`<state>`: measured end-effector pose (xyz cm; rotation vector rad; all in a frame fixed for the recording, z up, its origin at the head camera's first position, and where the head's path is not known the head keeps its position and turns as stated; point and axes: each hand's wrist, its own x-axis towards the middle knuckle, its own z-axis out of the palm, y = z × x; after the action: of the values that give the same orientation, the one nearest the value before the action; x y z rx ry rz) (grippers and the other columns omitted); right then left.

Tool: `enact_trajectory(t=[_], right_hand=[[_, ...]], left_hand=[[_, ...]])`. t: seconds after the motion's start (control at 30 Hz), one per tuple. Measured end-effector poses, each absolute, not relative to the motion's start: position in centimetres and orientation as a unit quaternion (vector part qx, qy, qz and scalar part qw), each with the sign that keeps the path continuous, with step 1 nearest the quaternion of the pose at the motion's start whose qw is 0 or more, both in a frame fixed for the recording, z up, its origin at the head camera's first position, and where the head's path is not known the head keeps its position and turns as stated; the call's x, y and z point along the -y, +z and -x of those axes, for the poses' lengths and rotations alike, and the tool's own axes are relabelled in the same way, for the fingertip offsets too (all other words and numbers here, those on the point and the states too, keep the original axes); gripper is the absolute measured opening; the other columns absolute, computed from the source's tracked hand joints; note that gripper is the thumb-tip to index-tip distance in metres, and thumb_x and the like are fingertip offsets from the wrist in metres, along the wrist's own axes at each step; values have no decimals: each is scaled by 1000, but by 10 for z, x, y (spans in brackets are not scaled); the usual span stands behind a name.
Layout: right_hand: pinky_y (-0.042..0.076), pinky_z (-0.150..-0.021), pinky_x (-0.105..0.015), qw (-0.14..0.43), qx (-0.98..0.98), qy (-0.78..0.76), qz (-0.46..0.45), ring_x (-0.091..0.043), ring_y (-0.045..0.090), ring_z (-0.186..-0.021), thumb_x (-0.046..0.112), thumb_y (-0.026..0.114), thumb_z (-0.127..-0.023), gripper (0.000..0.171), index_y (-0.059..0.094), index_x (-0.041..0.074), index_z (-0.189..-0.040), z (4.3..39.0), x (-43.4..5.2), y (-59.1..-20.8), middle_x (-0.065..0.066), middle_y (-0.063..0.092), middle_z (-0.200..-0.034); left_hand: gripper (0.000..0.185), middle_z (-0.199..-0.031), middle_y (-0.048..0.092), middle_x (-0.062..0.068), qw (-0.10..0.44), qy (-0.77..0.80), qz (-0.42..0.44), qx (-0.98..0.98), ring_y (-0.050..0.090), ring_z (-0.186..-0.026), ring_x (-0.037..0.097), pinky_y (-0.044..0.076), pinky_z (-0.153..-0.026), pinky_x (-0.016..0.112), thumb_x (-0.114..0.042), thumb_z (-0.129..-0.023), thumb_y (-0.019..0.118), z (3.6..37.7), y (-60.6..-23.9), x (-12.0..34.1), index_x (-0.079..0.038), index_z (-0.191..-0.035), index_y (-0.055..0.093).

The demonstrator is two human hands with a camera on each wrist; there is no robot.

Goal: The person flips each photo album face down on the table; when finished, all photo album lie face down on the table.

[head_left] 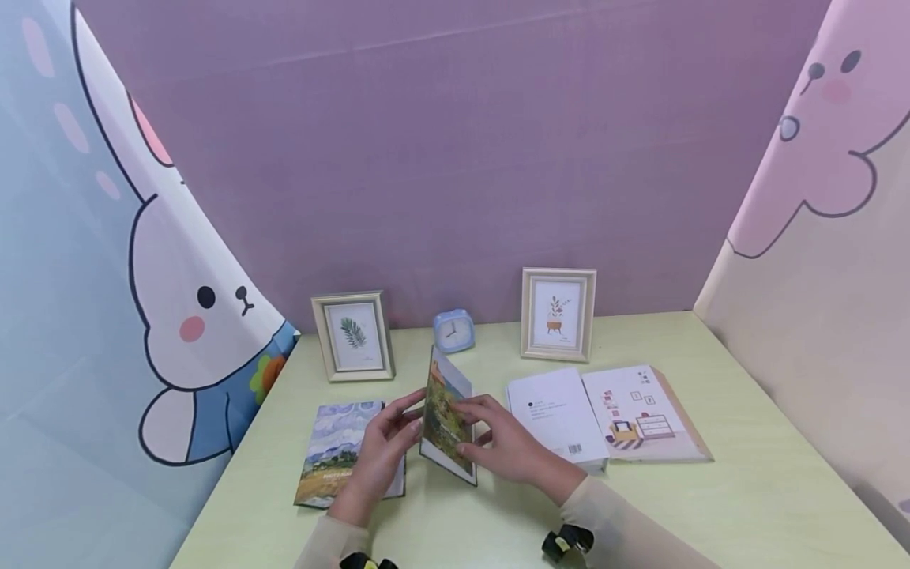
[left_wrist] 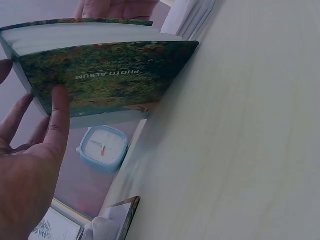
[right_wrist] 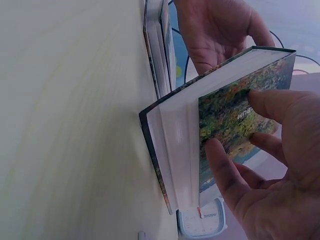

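Here, a photo album point(head_left: 446, 427) standing upright on its lower edge at centre frame on the pale green tabletop point(head_left: 746, 490), slightly opened, painted cover toward the right of the picture. Left hand point(head_left: 384, 450) flat against the album's left face, fingers straight, fingertips near the top of the spine; in the left wrist view one straight finger point(left_wrist: 59, 120) lying on the cover marked "PHOTO ALBUM". Right hand point(head_left: 508, 446) against the right cover, fingers spread along it, thumb point(right_wrist: 227, 172) hooked at the cover's fore edge in the right wrist view, page block showing white between the covers. Grip: left released and merely pressing, right grasping the cover.

Just left of the album, a second album point(head_left: 341, 454) with a blue-sky painting lying flat, partly under the left wrist, near the tabletop's lower-left edge. Just right, an open booklet point(head_left: 604, 419) lying flat, close to the right hand. Behind, in a row at the purple back wall: a leaf picture frame point(head_left: 353, 336), a small blue clock point(head_left: 453, 330), a plant picture frame point(head_left: 558, 314). Bare tabletop toward the lower centre and far right of the frame; printed rabbit panels closing in both sides.
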<state>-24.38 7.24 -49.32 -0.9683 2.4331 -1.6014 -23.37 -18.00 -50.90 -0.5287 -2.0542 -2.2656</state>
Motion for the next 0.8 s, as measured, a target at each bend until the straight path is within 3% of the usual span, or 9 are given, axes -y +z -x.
enact_trajectory(t=[0.3, 0.8], right_hand=[[61, -90, -34, 42, -784, -538, 307, -34, 59, -124, 17, 78, -96, 68, 48, 17, -157, 244, -72, -493, -12, 50, -145], [59, -97, -40, 72, -759, -571, 305, -37, 57, -128, 15, 81, -93, 72, 47, 24, -157, 246, -77, -490, -14, 49, -147]], left_hand=[[54, -162, 41, 21, 9, -727, 233, 646, 51, -140, 31, 54, -104, 34, 4, -103, 59, 235, -511, 183, 6, -154, 42], [56, -160, 44, 19, -11, -713, 242, 658, 52, -138, 30, 52, -105, 31, 0, -103, 62, 235, -512, 182, 0, -156, 44]])
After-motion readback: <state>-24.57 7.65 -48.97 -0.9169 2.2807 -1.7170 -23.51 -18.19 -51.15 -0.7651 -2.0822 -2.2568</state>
